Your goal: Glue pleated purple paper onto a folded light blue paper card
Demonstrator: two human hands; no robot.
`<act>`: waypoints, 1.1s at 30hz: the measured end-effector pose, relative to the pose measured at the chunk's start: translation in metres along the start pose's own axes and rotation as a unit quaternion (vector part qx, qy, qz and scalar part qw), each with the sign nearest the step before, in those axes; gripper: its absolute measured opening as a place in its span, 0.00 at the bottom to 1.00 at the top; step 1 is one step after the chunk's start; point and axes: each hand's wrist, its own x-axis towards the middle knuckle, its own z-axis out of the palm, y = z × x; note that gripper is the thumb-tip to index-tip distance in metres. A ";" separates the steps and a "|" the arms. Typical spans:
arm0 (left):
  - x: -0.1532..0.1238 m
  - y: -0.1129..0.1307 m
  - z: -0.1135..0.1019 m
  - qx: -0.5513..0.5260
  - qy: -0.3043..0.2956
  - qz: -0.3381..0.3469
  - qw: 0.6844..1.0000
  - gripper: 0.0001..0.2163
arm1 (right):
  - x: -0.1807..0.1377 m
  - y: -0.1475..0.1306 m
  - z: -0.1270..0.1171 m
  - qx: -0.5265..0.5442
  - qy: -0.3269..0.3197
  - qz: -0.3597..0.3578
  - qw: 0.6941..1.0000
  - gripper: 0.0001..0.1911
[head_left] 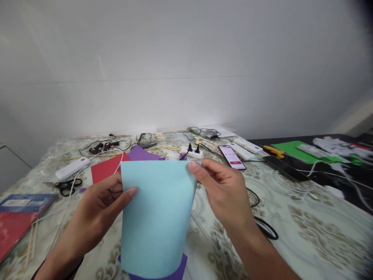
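Note:
A light blue sheet of paper point(157, 217) is held upright in front of me, its lower edge curving. My left hand point(101, 210) pinches its left edge, thumb on the near face and fingers behind. At the top right corner, my right hand point(223, 186) grips the same sheet between thumb and fingers. Purple paper point(175, 270) shows below the blue sheet's bottom edge; most of it is hidden. Behind the sheet lie another purple piece point(144, 153) and a red sheet point(103, 170).
Black scissors point(68, 187), a white power bank point(72, 168) and glue guns point(104, 147) lie on the left. A plugged power strip point(190, 152) sits behind the sheet. To the right are a lit phone point(232, 157), a dark phone point(285, 168), yellow-handled pliers point(274, 151) and loose cables.

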 end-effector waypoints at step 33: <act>-0.004 -0.004 -0.007 0.143 0.039 0.072 0.986 0.11 | 0.003 0.008 0.007 -0.026 -0.175 0.050 0.983 0.22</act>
